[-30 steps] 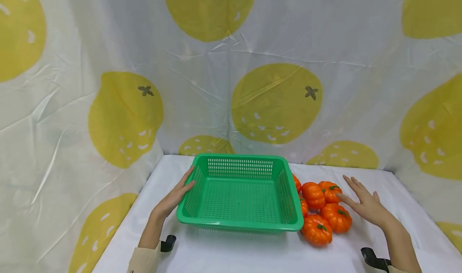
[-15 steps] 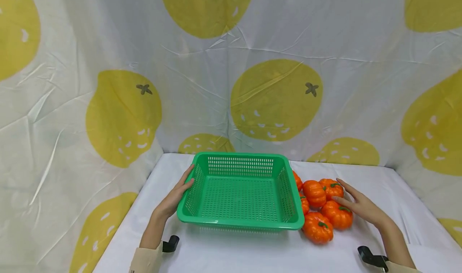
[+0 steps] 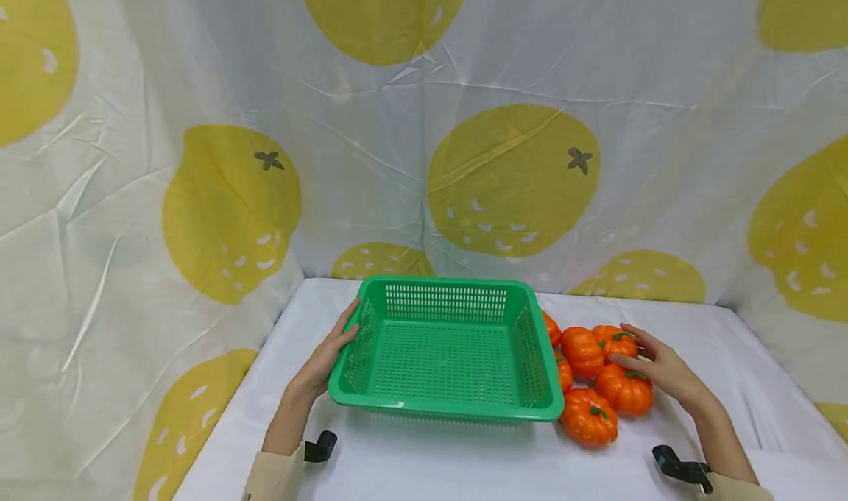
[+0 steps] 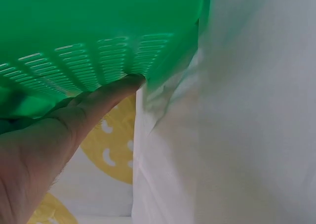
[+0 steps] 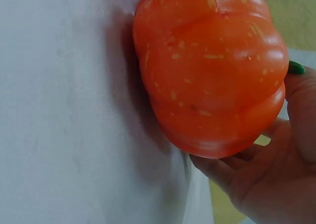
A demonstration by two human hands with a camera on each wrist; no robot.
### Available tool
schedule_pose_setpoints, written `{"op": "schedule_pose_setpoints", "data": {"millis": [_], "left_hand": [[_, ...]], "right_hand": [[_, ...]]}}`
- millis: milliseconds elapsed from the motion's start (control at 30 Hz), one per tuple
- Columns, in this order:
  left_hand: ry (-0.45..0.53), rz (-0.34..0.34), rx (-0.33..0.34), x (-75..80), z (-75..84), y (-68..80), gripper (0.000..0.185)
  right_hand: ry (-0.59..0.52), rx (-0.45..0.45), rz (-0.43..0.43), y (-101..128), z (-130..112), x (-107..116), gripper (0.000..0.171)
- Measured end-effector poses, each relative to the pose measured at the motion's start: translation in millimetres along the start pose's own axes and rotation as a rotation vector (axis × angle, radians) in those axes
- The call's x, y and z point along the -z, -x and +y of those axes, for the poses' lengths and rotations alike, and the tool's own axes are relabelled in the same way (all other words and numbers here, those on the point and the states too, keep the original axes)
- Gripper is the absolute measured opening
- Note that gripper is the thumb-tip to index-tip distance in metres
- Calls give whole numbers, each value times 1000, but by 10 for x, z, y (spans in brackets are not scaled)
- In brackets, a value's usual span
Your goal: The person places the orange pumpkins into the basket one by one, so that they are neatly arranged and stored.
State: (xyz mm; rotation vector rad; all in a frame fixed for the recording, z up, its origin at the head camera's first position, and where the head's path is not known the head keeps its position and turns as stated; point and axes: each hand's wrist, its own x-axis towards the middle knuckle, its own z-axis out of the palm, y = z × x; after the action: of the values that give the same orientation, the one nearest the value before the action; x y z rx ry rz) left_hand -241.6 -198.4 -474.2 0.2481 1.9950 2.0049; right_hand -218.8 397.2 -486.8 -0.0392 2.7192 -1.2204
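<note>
Pumpkins, five small orange ones, are bunched on the white tablecloth [image 3: 477, 471] just to the right of the green basket [image 3: 447, 409], and the right hand [image 3: 662, 368] is on that same side, so it is far the nearer hand to them. That hand lies over the right edge of the cluster, its fingers curled on the pumpkin nearest the wrist [image 3: 624, 389], which sits right of the basket's near right corner. In the right wrist view the same pumpkin [image 5: 210, 66] fills the frame, lying against the palm [image 5: 276, 184] with the fingers wrapped under and behind it and its base on the cloth; the green stem pokes out beside the thumb. From the grip, the basket lies to the left, its open top facing up, its long axis running left to right.

Next to the held pumpkin, a second one [image 3: 589, 417] lies closer to the person, touching the basket's corner. Two more [image 3: 581, 350] [image 3: 613, 341] sit farther back, and a fifth [image 3: 550, 329] shows only partly behind the basket's right wall.

On the basket's far side from the pumpkins, the left hand [image 3: 329, 355] rests flat against the left wall, fingers straight and relaxed; the left wrist view shows a fingertip [image 4: 129, 83] touching the slotted plastic [image 4: 98, 31], not wrapped round the rim.
</note>
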Motion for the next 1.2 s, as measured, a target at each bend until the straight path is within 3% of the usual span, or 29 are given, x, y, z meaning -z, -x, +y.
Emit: {"op": "schedule_pose_setpoints", "data": {"millis": [267, 733, 1200], "left_hand": [[-30, 17, -12, -13, 1, -7, 60], [-60, 17, -15, -6, 8, 3, 60], [-82, 29, -12, -4, 12, 3, 58]], "right_hand": [[-51, -53, 60, -47, -53, -52, 86], [-8, -56, 129, -28, -70, -72, 94], [-21, 9, 230, 75, -352, 52, 90]]}}
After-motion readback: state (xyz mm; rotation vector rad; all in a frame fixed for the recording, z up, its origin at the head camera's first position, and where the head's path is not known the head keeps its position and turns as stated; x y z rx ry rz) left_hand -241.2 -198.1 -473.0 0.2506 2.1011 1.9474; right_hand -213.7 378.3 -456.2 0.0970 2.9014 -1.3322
